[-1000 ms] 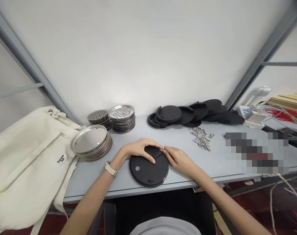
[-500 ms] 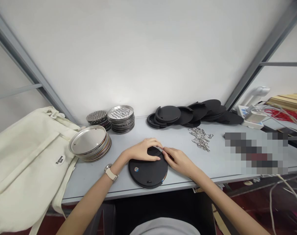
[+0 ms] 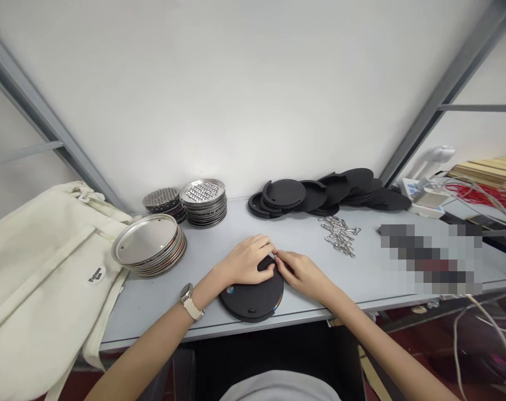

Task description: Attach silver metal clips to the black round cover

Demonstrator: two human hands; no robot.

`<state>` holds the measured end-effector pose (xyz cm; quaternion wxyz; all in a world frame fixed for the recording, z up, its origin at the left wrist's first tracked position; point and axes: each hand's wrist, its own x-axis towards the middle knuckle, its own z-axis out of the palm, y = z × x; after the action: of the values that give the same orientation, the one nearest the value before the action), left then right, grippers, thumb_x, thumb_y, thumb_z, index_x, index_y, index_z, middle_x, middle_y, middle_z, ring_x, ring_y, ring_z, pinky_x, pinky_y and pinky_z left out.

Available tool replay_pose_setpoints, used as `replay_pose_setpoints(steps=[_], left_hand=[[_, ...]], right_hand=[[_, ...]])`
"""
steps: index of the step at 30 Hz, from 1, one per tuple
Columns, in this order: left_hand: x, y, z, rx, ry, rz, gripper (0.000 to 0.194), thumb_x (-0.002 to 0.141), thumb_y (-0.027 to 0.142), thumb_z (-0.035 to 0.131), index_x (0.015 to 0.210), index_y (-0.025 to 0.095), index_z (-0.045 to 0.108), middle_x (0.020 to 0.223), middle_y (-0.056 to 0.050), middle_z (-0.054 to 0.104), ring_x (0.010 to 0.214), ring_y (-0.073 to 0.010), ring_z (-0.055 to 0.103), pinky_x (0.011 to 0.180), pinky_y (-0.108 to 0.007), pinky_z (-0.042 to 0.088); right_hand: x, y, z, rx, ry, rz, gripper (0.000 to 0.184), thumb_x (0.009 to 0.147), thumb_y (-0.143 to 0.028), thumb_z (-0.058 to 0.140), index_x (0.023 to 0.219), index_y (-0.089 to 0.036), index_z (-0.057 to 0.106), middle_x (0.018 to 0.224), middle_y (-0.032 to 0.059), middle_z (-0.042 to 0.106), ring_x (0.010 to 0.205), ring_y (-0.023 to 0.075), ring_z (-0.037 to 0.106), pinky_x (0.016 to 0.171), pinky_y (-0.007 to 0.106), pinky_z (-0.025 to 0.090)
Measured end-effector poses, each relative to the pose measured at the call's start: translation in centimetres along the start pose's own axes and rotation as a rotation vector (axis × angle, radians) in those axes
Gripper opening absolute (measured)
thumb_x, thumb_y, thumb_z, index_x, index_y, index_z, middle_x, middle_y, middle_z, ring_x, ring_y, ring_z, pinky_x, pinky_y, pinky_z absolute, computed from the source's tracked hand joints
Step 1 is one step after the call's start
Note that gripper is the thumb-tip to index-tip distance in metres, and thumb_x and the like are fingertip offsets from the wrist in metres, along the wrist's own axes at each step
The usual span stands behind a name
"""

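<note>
Well, your round black disc (image 3: 253, 303) lay on the grey table (image 3: 294, 236) near its front edge, so take it as the centre of the clock. Your left hand (image 3: 246, 262), a pale-strapped watch (image 3: 186, 292) at its wrist, grasped the disc's far part, thumb on the top face and fingers curled at the far rim. Your right hand (image 3: 305, 275) brought its fingertips together at the disc's one o'clock, right against your left fingers — what they pinched was too hidden to tell. A small round sticker (image 3: 230, 289) showed at the disc's own nine o'clock. Farther out, silver plates (image 3: 146, 239) were stacked at ten, rough-topped metal rounds (image 3: 203, 192) at eleven, and a heap of black pieces (image 3: 284, 193) spread from one toward two. Silver clips (image 3: 339, 235) lay loose at two; a cream bag (image 3: 48, 289) slumped at nine.
</note>
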<state>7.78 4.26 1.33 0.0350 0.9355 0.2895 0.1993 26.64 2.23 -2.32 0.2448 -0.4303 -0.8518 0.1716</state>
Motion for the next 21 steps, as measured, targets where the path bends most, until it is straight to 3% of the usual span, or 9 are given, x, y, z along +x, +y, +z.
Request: replay_pose_setpoints(steps=[13, 21], left_hand=[[-0.05, -0.31, 0.34, -0.236, 0.019, -0.019, 0.011, 0.079, 0.013, 0.048, 0.088, 0.018, 0.052, 0.089, -0.004, 0.056, 0.087, -0.0175, 0.051, 0.079, -0.029, 0.043], [-0.12, -0.26, 0.44, -0.242, 0.007, -0.043, 0.008, 0.080, 0.014, 0.048, 0.086, 0.018, 0.053, 0.084, -0.003, 0.055, 0.081, -0.0160, 0.051, 0.076, -0.028, 0.043]], right_hand=[[0.02, 0.05, 0.05, 0.005, 0.007, -0.006, 0.023, 0.096, -0.025, 0.032, 0.083, -0.019, 0.050, 0.072, 0.0016, 0.058, 0.063, 0.0135, 0.053, 0.061, 0.024, 0.037], [-0.06, 0.00, -0.01, 0.009, 0.009, -0.007, 0.025, 0.096, -0.026, 0.031, 0.082, -0.019, 0.050, 0.072, 0.0021, 0.058, 0.061, 0.0138, 0.052, 0.060, 0.025, 0.037]])
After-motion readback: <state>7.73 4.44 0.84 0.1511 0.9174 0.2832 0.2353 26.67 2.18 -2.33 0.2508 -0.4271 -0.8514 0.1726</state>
